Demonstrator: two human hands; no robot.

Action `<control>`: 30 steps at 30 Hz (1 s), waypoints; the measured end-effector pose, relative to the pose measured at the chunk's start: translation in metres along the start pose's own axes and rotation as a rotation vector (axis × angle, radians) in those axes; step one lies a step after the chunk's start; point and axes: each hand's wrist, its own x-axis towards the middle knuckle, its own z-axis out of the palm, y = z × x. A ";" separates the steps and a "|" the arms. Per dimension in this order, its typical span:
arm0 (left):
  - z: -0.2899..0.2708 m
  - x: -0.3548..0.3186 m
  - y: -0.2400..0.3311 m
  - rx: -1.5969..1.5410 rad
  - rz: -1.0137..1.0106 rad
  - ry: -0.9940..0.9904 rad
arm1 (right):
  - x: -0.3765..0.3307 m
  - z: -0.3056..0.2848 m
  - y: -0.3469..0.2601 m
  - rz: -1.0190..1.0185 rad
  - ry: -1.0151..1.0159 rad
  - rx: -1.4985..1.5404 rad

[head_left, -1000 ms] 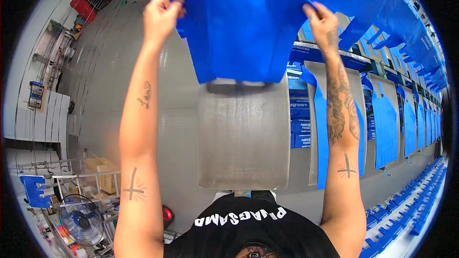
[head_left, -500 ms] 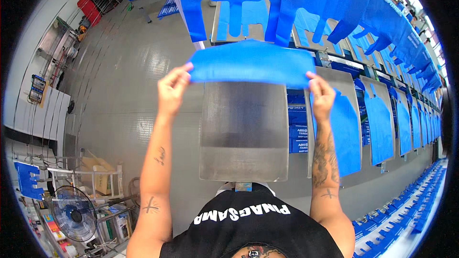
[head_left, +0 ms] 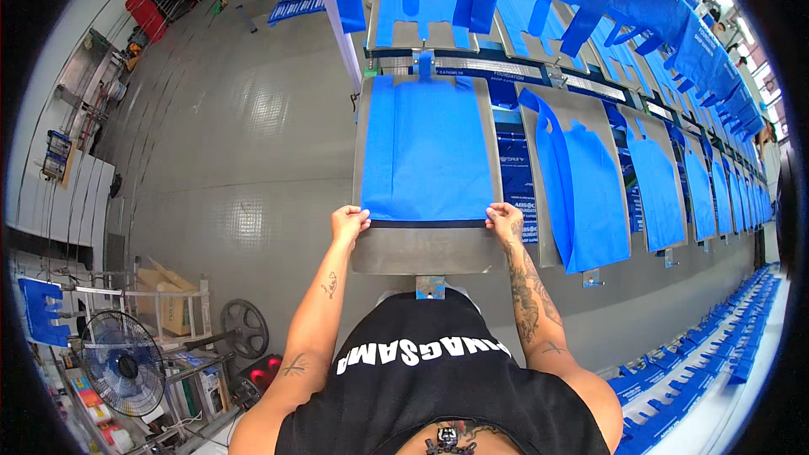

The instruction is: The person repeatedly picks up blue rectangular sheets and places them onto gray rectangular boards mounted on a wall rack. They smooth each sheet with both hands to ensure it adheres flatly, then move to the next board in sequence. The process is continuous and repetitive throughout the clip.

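A blue cloth bag (head_left: pixel 434 147) lies flat over the upper part of a grey metal board (head_left: pixel 421 250). Its lower edge runs straight across, and the board's near strip shows bare below it. At the bag's lower left corner, my left hand (head_left: pixel 349 225) pinches the cloth between thumb and fingers. My right hand (head_left: pixel 505 221) has the lower right corner in a similar pinch. Both forearms reach up from the lower edge of the view, one on each side of the board.
A row of similar boards bearing blue bags (head_left: pixel 584 190) stretches away to the right. More blue bags hang (head_left: pixel 581 0) above the far side. A fan (head_left: pixel 124 364) and a metal rack (head_left: pixel 173 320) stand at the lower left. Stacked blue bags (head_left: pixel 708 362) line the lower right.
The blue bag, held in the air over the board's far end before, now lies spread on the board. Both my hands have come down toward me with its near corners.
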 end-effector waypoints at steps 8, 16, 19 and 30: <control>-0.024 -0.045 -0.040 0.050 -0.037 0.001 | -0.052 -0.018 0.027 -0.029 -0.003 -0.157; -0.029 -0.070 -0.054 0.494 0.106 0.067 | -0.078 -0.030 0.048 -0.061 0.009 -0.190; -0.032 -0.076 -0.062 0.641 0.187 0.135 | -0.078 -0.038 0.068 -0.152 0.065 -0.257; -0.036 -0.115 -0.055 0.764 0.190 0.177 | -0.101 -0.039 0.071 -0.148 0.073 -0.358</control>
